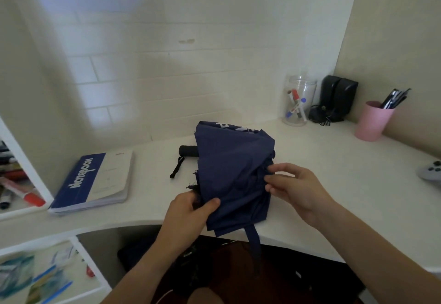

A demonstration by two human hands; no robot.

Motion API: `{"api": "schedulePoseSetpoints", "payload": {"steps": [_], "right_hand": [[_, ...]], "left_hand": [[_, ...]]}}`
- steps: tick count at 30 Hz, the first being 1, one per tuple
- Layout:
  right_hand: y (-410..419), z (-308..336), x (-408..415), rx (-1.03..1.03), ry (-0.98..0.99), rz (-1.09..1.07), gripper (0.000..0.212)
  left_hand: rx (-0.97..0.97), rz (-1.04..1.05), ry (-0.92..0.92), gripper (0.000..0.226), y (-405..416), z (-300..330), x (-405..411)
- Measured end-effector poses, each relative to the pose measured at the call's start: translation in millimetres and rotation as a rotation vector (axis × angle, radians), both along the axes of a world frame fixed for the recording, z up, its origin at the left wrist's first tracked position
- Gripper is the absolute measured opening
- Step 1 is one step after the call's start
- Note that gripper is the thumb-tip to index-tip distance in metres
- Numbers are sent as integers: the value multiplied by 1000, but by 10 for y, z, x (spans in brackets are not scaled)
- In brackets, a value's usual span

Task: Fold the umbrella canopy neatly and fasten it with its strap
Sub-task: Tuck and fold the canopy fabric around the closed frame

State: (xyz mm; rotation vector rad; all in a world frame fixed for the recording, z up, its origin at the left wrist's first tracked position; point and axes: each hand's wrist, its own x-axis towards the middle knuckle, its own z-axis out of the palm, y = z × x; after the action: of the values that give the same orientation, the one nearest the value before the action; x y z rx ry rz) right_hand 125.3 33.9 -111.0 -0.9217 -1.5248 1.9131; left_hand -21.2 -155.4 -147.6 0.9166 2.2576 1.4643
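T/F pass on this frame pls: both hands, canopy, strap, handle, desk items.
1. The left hand grips the navy canopy at its near left edge. True.
2. The strap is wrapped round the canopy. False: it hangs loose over the desk edge.
3. The right hand pinches canopy fabric on the right side. True.
4. The umbrella's black handle points right. False: it sticks out left, toward the notebook.
5. The pink cup is empty. False: it holds pens.
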Motion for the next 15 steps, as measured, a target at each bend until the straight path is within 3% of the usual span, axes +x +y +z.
{"api": "schedulePoseSetpoints", "payload": {"steps": [5,11,15], "right_hand": [[-12,-71,43,56,17,41,15],[-27,-87,-15,86,72,-13,10],[-21,-136,2,204,143,-53,11]], "left_hand": [[126,75,-33,18,2,35,97],[395,118,-249,58,-43,13,129],[416,59,-244,49,-62,38,91]]}}
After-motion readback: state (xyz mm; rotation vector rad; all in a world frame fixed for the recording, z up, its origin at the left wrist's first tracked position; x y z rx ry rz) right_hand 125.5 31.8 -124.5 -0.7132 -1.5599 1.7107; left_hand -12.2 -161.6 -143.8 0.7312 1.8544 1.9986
